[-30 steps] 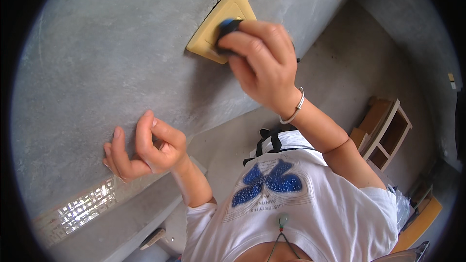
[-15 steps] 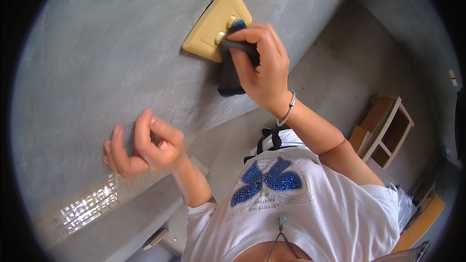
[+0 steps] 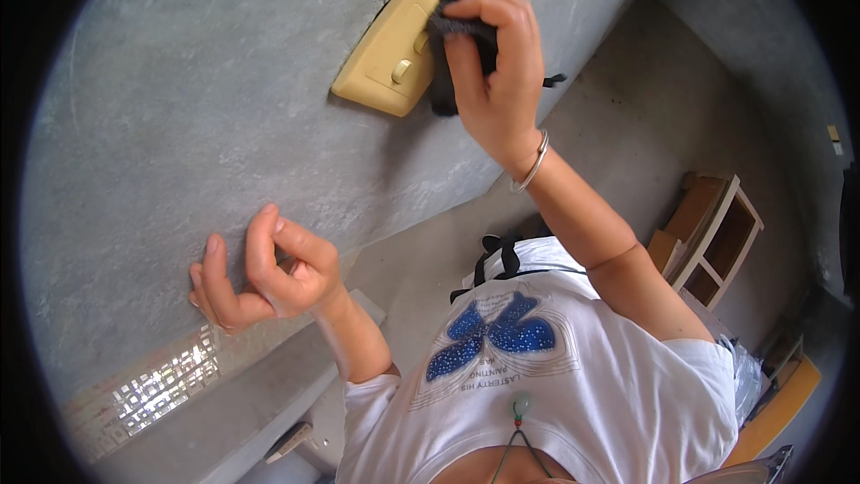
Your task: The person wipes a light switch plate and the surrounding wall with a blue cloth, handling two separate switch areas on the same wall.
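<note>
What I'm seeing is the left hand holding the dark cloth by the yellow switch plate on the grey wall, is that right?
Wrong hand: the head view shows the right hand, not the left hand, holding the dark cloth by the yellow switch plate on the grey wall.

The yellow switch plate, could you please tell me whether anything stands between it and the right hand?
Only the dark cloth that the right hand pinches: in this view it overlaps the right side of the yellow switch plate. Nothing else visible intervenes; whether cloth and plate touch, I cannot tell.
</note>
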`<state>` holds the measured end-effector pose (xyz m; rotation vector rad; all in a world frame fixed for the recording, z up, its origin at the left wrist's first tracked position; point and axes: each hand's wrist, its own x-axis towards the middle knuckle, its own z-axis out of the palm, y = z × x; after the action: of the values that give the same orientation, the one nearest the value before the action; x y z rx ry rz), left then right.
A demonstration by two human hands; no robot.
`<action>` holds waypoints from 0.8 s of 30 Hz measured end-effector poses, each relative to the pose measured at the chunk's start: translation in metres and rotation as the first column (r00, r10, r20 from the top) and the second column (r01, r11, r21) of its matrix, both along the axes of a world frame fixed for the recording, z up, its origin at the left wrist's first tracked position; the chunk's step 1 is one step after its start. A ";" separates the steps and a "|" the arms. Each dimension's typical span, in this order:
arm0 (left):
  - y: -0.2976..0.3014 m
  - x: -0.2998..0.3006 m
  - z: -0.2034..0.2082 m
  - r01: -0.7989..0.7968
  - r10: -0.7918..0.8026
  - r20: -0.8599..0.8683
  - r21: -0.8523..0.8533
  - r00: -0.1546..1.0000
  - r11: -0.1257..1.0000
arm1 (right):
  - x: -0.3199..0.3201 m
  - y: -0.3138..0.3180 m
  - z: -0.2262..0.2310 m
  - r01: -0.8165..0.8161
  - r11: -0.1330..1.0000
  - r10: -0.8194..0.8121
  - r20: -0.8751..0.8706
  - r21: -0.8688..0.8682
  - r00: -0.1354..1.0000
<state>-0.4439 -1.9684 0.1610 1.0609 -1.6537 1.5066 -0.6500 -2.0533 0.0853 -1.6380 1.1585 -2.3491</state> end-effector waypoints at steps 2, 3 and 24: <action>-0.002 0.000 0.000 -0.002 0.002 -0.005 -0.002 1.000 1.000 | 0.010 0.009 -0.015 0.040 0.997 -0.041 0.020 0.063 0.999; -0.003 0.001 -0.001 -0.001 0.001 -0.010 -0.002 1.000 1.000 | 0.012 0.019 -0.023 -0.019 0.996 0.019 0.008 0.091 1.000; 0.002 0.005 -0.003 -0.011 0.011 -0.042 0.009 0.999 1.000 | 0.016 0.030 0.035 -0.154 0.986 0.140 -0.192 -0.061 0.971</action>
<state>-0.4388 -1.9668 0.1584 1.1007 -1.6296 1.4749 -0.6337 -2.0235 0.1202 -1.9330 0.9465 -2.2129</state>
